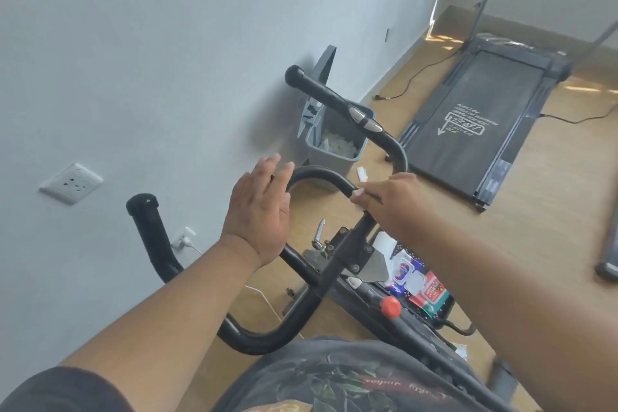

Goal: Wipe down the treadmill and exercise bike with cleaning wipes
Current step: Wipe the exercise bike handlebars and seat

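Observation:
The exercise bike's black handlebars [321,177] fill the middle of the head view. My right hand [391,201] grips the curved inner bar with a white cleaning wipe [357,195] pinched under its fingers. My left hand [261,207] hovers over the left part of the same loop with fingers straight, holding nothing. A colourful pack of wipes [421,281] lies on the bike frame below my right forearm. The black treadmill [481,120] lies on the floor at the upper right.
A grey waste bin [334,140] with crumpled white wipes and a raised lid stands by the wall behind the handlebars. A white scrap [362,174] lies on the wooden floor. Power cords [424,73] run beside the treadmill. Wall sockets [71,183] are at the left.

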